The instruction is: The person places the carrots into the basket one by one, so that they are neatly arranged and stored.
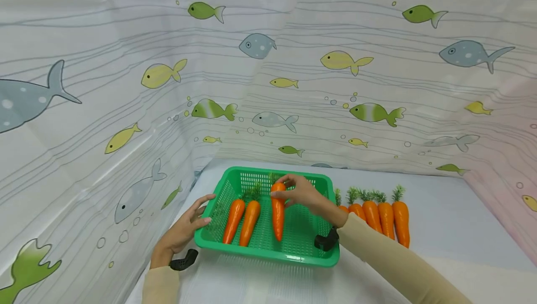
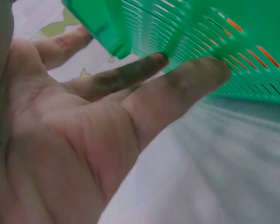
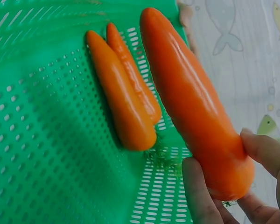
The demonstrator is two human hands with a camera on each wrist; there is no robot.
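A green plastic basket (image 1: 268, 253) with slotted walls stands on the white table. My right hand (image 1: 304, 194) reaches over its right side and grips an orange carrot (image 1: 278, 217) near its leafy top, the tip pointing down toward me. Two more carrots lie side by side in the basket's left half, a left one (image 1: 233, 220) and a right one (image 1: 250, 222), green tops away from me. In the right wrist view, thumb and fingers pinch the thick end of the held carrot (image 3: 191, 102). Against the basket's left wall, my left hand (image 1: 184, 229) rests its extended fingertips.
Several carrots (image 1: 401, 222) with green tops lie in a row on the table right of the basket, partly behind my right forearm. Sheeting printed with fish (image 1: 274, 120) rises behind the table and along its left side. A black wrist device (image 1: 326, 239) sits by the right sleeve.
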